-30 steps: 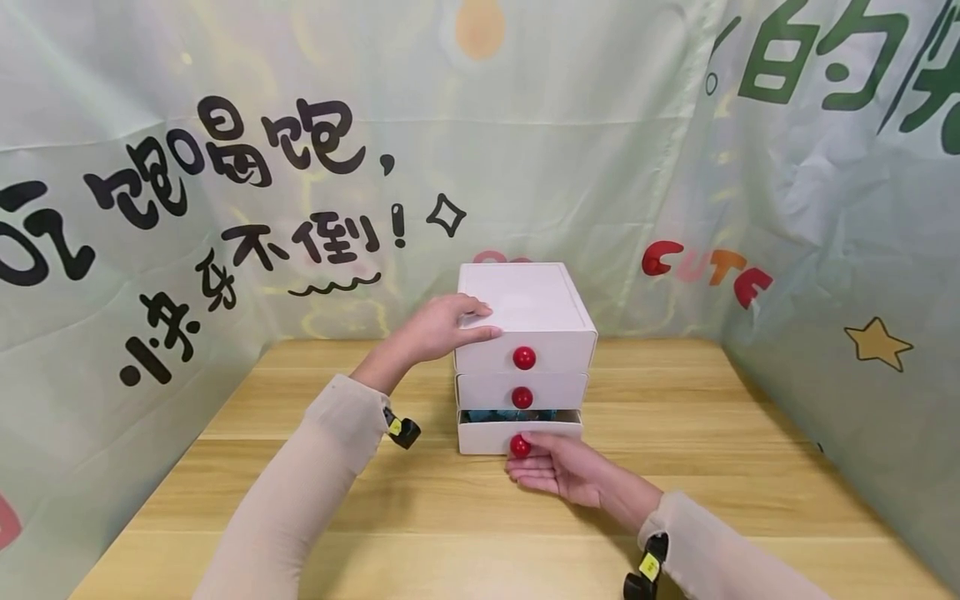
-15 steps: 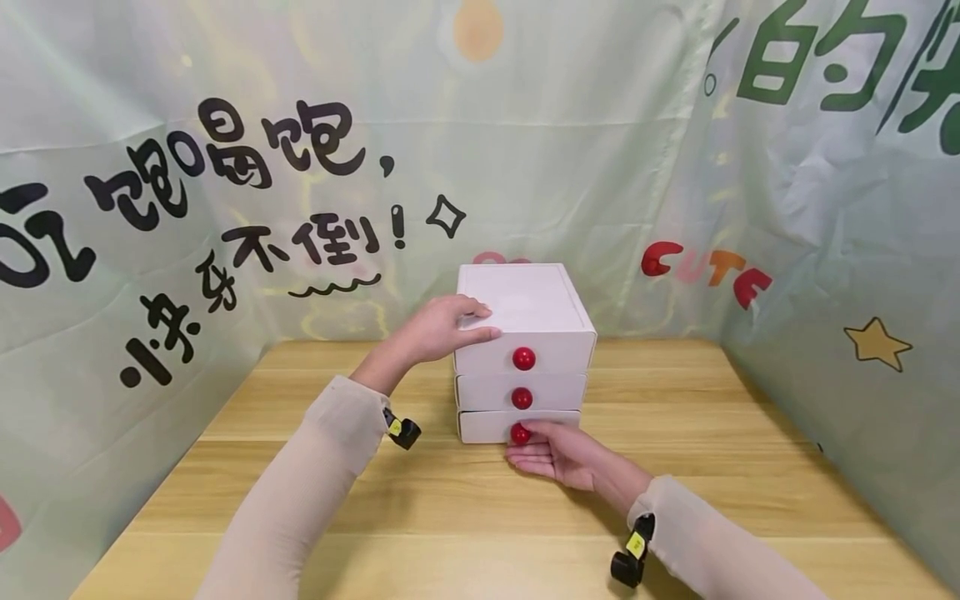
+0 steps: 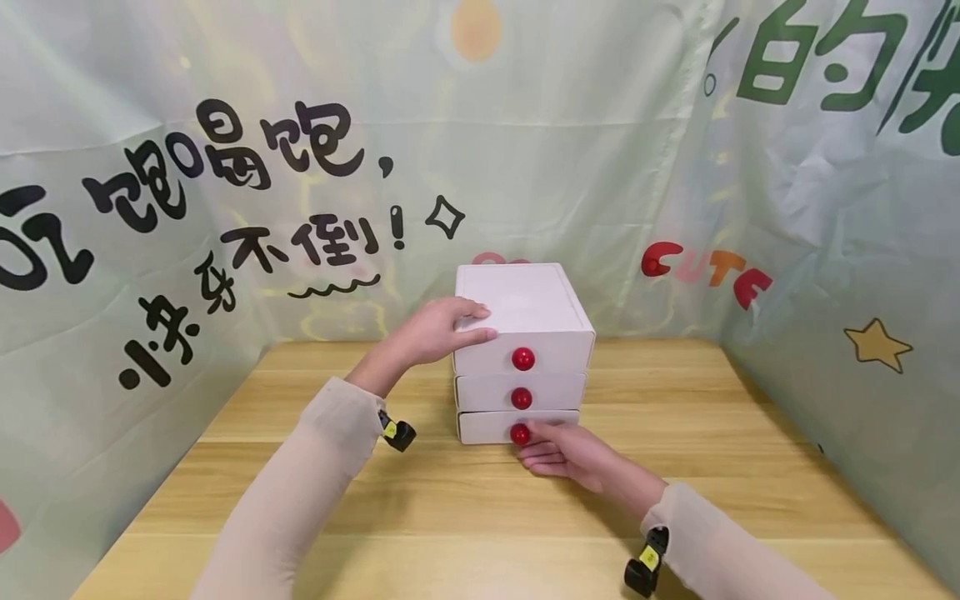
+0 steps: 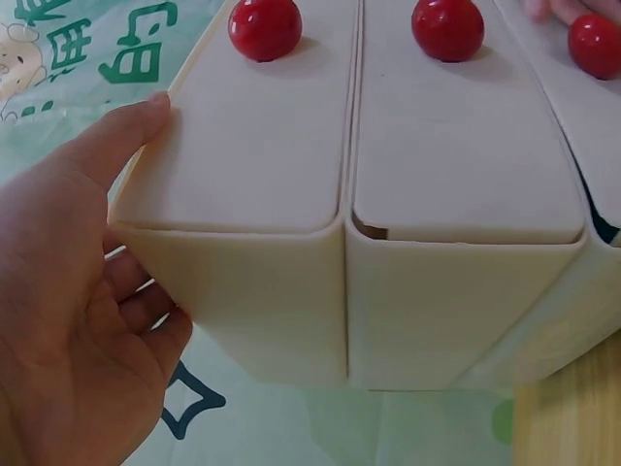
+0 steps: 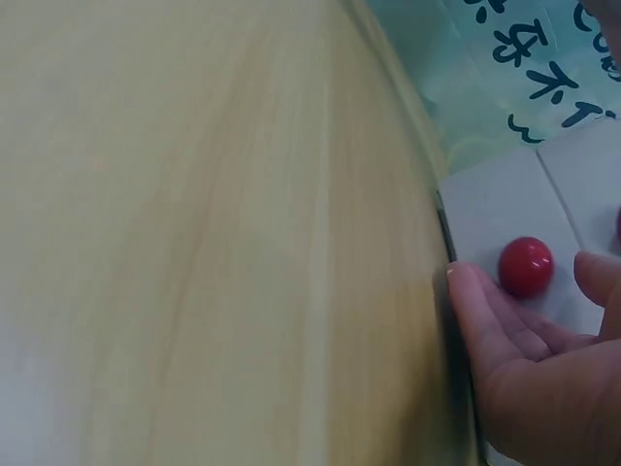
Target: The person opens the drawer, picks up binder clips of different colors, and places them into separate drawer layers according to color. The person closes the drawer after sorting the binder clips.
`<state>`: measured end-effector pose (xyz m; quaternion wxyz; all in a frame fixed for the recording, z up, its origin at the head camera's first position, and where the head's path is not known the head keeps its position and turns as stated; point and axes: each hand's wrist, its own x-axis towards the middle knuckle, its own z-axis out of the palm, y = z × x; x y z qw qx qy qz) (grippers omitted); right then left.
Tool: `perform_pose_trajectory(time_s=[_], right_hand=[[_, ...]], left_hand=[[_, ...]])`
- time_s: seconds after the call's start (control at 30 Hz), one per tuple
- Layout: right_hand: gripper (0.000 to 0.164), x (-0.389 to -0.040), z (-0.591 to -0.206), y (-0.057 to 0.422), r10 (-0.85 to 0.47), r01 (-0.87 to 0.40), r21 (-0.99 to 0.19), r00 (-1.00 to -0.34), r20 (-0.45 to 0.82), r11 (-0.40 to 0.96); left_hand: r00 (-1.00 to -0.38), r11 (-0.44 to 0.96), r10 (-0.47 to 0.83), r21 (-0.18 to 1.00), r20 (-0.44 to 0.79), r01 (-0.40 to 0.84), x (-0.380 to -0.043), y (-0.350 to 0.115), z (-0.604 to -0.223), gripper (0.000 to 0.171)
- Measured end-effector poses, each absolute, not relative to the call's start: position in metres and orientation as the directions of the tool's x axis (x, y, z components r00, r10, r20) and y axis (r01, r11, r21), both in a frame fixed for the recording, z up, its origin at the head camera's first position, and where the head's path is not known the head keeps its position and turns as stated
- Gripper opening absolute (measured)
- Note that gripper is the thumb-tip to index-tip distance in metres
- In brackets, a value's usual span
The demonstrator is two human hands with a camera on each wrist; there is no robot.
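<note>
A white three-drawer box (image 3: 525, 292) stands on the table, each drawer front bearing a round red knob. My left hand (image 3: 442, 327) rests on its top left edge, the thumb by the front rim and the fingers on the top, as the left wrist view shows too. Near the bottom drawer (image 3: 482, 428) is my right hand (image 3: 573, 457), palm turned up. Its thumb lies beside the bottom knob (image 5: 526, 267), and in the right wrist view its fingers and thumb stand apart from that knob. The bottom drawer is pushed in, its contents hidden.
The box stands on a wood-grain table (image 3: 420, 533), near its back edge. Printed cloth (image 3: 570, 150) hangs behind the table and along both sides. A small black camera (image 3: 397, 431) is strapped to the left wrist, another (image 3: 645, 567) to the right.
The bottom drawer, partly out with blue things showing a second ago, slid in as my right hand pushed. That hand has since drawn back slightly to the right. My left hand stayed put.
</note>
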<state>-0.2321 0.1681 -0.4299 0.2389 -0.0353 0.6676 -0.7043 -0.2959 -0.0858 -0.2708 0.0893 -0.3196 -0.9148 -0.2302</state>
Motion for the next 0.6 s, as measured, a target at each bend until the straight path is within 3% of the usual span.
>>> perform_pose_trajectory(time_s=[0.27, 0.6], right_hand=[[0.057, -0.22, -0.419, 0.2, -0.382, 0.124, -0.977, -0.906, -0.183, 0.174], [0.052, -0.213, -0.4, 0.233, -0.312, -0.1, -0.904, -0.949, -0.038, 0.417]], left_hand=[[-0.754, 0.667, 0.556, 0.353, 0.349, 0.656, -0.288, -0.095, -0.285, 0.061], [-0.785, 0.665, 0.462, 0.425, 0.412, 0.614, -0.28, -0.131, -0.303, 0.08]])
